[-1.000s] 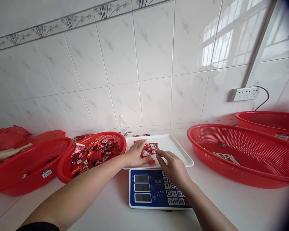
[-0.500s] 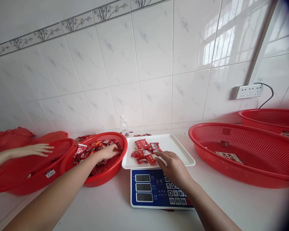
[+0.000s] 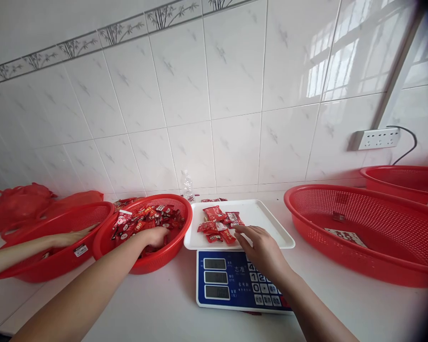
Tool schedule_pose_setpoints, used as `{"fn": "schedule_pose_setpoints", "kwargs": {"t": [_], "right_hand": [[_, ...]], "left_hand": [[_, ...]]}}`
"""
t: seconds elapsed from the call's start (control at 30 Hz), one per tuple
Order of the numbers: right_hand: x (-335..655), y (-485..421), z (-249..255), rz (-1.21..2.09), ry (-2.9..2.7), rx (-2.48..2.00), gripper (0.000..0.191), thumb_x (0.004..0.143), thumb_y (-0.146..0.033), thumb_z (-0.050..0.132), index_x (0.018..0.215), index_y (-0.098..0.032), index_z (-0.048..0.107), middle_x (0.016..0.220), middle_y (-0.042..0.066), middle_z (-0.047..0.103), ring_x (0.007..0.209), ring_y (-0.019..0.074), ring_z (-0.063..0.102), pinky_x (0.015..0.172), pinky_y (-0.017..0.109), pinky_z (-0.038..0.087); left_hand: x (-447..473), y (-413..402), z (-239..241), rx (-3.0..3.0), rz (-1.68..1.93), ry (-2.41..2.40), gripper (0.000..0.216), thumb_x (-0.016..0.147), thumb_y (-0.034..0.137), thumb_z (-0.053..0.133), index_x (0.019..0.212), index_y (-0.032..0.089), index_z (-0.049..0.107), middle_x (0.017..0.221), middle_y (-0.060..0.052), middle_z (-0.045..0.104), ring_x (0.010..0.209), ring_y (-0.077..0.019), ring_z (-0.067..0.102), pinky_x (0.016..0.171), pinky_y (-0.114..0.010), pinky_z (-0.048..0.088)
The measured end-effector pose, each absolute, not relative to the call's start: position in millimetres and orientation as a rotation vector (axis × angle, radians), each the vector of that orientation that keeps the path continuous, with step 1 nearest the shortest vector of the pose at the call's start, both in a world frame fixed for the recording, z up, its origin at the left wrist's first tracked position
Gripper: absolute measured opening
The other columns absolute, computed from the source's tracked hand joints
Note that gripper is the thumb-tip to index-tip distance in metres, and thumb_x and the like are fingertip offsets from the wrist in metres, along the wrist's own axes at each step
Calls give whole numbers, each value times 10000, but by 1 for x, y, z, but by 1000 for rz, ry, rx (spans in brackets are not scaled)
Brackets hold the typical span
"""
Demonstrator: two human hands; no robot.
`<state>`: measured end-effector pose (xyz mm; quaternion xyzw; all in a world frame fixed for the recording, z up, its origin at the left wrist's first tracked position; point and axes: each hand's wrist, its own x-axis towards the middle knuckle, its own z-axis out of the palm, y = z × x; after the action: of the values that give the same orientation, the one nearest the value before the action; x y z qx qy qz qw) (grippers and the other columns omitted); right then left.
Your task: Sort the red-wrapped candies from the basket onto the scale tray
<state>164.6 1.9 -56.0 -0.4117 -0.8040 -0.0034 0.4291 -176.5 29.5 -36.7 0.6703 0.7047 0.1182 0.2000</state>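
My left hand (image 3: 157, 237) reaches down into a round red basket (image 3: 183, 232) of small red candy packets (image 3: 148, 221). Its fingers point downward and are mostly hidden, so whether they hold a packet cannot be made out. My right hand (image 3: 262, 244) hovers by the front edge of a white tray (image 3: 267, 228), fingers stretched and holding nothing visible. Several red packets (image 3: 217, 225) lie in a loose cluster on the tray, close to those fingertips. The tray sits on a scale with a blue panel (image 3: 231, 282), whose keypad my right hand and forearm partly cover.
Another person's hand (image 3: 74, 235) is inside the red basket (image 3: 103, 216) at far left. Red plastic bags (image 3: 23, 204) lie behind it. A clear bottle (image 3: 187, 185) stands by the wall. On the right, a big red basket (image 3: 324, 251) holds a printed card (image 3: 345, 236).
My left hand has gone lower and nearer the front of its basket. The other person's hand has dropped into the far-left basket. My right hand stays over the tray edge; the view shifted slightly.
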Motion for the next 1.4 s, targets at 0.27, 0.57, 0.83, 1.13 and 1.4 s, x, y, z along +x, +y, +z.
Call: {"fn": "schedule_pose_setpoints", "kwargs": {"t": [0.27, 0.57, 0.83, 1.13, 1.4], "right_hand": [[165, 0, -55, 12, -1993, -1037, 293, 914, -297, 404, 1005, -233, 674, 863, 61, 739, 807, 232, 682, 723, 373, 528], [164, -1, -54, -3, -1993, -1015, 286, 915, -280, 409, 1001, -218, 676, 862, 63, 740, 798, 229, 686, 713, 363, 535], [161, -6, -52, 30, -1988, -939, 268, 930, -295, 425, 1054, -217, 649, 909, 71, 734, 837, 225, 680, 745, 368, 542], [156, -13, -57, 109, -1988, -617, 367, 923, -313, 500, 1284, -247, 474, 1039, 88, 670, 887, 195, 655, 748, 329, 554], [160, -7, -55, 80, -1870, -735, 266, 924, -253, 467, 1176, -224, 546, 870, 55, 655, 742, 171, 647, 646, 286, 541]], "left_hand": [[-171, 32, -15, 1687, 694, 1963, 139, 786, 218, 512, 917, 187, 547, 733, 1, 600, 482, -98, 507, 459, -208, 406], [-144, 29, -1, 1701, 1043, 1914, 144, 773, 133, 510, 895, 180, 572, 811, -8, 595, 575, -96, 530, 505, -191, 409], [-84, 4, 13, 1696, 1273, 1684, 190, 836, 212, 504, 1025, 206, 516, 1003, -22, 583, 453, -37, 485, 436, -186, 403], [-2, -25, -10, 1825, 1273, 1183, 358, 818, 204, 612, 1144, 221, 467, 899, -16, 619, 778, -139, 621, 725, -274, 508], [14, -29, -6, 1941, 1266, 1240, 436, 826, 172, 603, 1234, 235, 460, 1038, -69, 649, 936, -205, 637, 831, -367, 520]]}}
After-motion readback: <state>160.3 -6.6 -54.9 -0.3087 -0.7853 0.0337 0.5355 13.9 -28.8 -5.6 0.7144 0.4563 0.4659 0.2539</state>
